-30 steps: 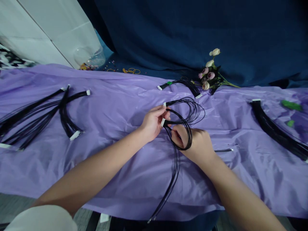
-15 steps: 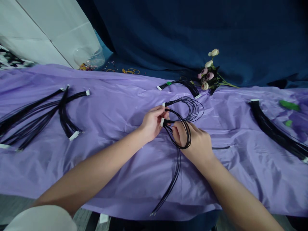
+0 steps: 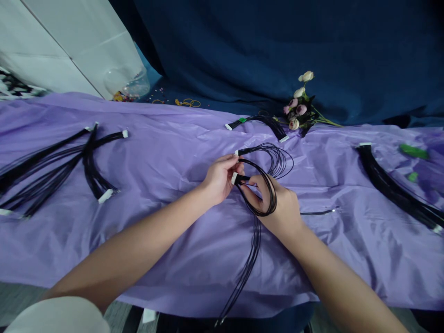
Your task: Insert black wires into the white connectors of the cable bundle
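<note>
Near the middle, my left hand [image 3: 221, 179] is closed on a black wire harness [image 3: 255, 243], by its white connectors. One white connector [image 3: 236, 152] shows above the fingertips, another [image 3: 234, 178] just below them. My right hand [image 3: 277, 199] pinches the wires just right of the lower connector. A loop of black wires passes over its fingers, and thinner looped wires fan out behind. Loose wire ends hang toward the cloth's front edge. A short wire [image 3: 319, 212] sticks out to the right from behind my right hand.
Black cable bundles lie on the purple cloth [image 3: 166, 152] at the left [image 3: 65, 162], right [image 3: 388, 185] and back [image 3: 265, 120]. Artificial flowers [image 3: 300, 108], rubber bands [image 3: 189, 102] and a clear container [image 3: 128, 83] are behind. Green pieces [image 3: 414, 151] lie at the far right.
The fingers of my right hand have shifted slightly and the thumb sits a little lower and more spread. The hanging wire ends have swung slightly down. The view has moved a little.
</note>
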Motion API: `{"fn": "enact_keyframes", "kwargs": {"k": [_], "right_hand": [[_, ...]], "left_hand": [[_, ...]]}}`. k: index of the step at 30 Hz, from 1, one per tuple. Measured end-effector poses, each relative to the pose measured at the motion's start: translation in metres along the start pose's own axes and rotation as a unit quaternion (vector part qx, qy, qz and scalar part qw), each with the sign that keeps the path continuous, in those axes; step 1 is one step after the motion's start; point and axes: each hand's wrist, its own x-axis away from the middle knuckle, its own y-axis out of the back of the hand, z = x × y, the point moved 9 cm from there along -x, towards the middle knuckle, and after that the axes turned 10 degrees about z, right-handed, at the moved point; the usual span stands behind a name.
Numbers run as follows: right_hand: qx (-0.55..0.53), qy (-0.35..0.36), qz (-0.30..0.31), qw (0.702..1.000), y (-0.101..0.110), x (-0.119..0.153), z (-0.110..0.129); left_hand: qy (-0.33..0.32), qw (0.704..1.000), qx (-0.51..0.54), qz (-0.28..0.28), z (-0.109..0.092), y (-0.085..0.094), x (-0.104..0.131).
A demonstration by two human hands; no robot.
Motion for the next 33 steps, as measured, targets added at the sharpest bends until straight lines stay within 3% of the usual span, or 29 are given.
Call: {"fn": "enact_keyframes", "kwargs": {"k": [17, 20, 23, 26, 28, 31, 33], "right_hand": [[-0.017, -0.049, 0.008, 0.999, 0.004, -0.001, -0.009], [-0.049, -0.080, 0.028, 0.995, -0.001, -0.002, -0.016], [-0.149, -0.107, 0.059, 0.981, -0.007, -0.003, -0.026], [-0.332, -0.108, 0.123, 0.929, -0.015, -0.005, -0.034], [-0.479, -0.117, 0.186, 0.850, -0.021, -0.004, -0.038], [-0.631, -0.177, 0.279, 0.702, -0.028, 0.008, -0.047], [-0.681, -0.202, 0.267, 0.652, -0.020, 0.011, -0.059]], "left_hand": [[0.034, 0.999, -0.032, 0.008, 0.002, -0.007, 0.002], [0.032, 0.999, -0.041, 0.013, 0.001, -0.009, 0.003], [0.043, 0.997, -0.052, 0.028, 0.002, -0.011, 0.003], [0.051, 0.996, -0.056, 0.038, 0.003, -0.011, 0.003], [0.055, 0.996, -0.051, 0.047, 0.003, -0.011, 0.003], [0.066, 0.995, -0.039, 0.063, 0.004, -0.012, 0.002], [0.071, 0.995, -0.029, 0.064, 0.003, -0.011, 0.002]]}}
